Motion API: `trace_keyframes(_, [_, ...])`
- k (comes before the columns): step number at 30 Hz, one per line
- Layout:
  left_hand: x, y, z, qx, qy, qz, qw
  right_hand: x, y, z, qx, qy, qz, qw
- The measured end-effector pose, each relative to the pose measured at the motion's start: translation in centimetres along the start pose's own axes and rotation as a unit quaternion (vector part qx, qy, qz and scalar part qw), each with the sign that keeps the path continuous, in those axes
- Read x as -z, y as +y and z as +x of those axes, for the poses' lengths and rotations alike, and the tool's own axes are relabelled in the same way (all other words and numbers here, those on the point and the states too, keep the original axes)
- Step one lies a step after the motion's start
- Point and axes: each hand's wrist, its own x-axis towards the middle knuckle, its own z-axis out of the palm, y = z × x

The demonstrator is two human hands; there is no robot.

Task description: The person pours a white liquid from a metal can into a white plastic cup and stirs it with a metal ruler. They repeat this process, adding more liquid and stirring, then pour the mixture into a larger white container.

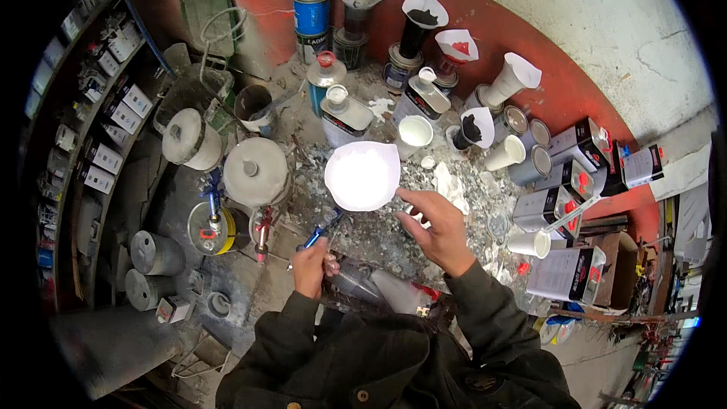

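Observation:
My left hand (309,266) is closed around the handle of a blue spray gun (312,239), low in front of me. Just beyond the gun is a white paper strainer (362,176), seen from above with its inside glaring white. What lies under the strainer is hidden, so I cannot tell whether it rests in the gun's cup. At the strainer's right rim is my right hand (438,232). Its index fingertip meets the paper edge, while the thumb stays a little apart below.
Behind the strainer stand metal cans (344,117) and a white cup (415,133). Along the red wall, paint-stained paper strainers (424,11) sit in cups on tins. Lidded pots (256,172) and a red spray gun (262,235) are at left, rectangular cans (564,273) at right.

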Motion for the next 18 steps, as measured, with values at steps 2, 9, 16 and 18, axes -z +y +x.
trace_keyframes(2, [-0.3, 1.1, -1.2, -0.008, 0.018, -0.062, 0.998, -0.4, 0.6, 1.1, 0.056, 0.003, -0.034, 0.998])
trace_keyframes(9, [-0.2, 1.3, -1.7, -0.041, -0.007, -0.037, 0.998, -0.9, 2.8, 3.1, 0.109, -0.015, -0.034, 0.993])
trace_keyframes(16, [0.0, 1.3, -1.7, -0.081, 0.031, -0.022, 0.996, -2.0, 2.1, 2.2, 0.077, 0.074, 0.056, 0.993])
trace_keyframes(18, [0.2, 1.4, -1.3, -0.085, 0.039, -0.029, 0.995, -1.8, 1.5, 2.1, 0.096, 0.107, 0.059, 0.988])
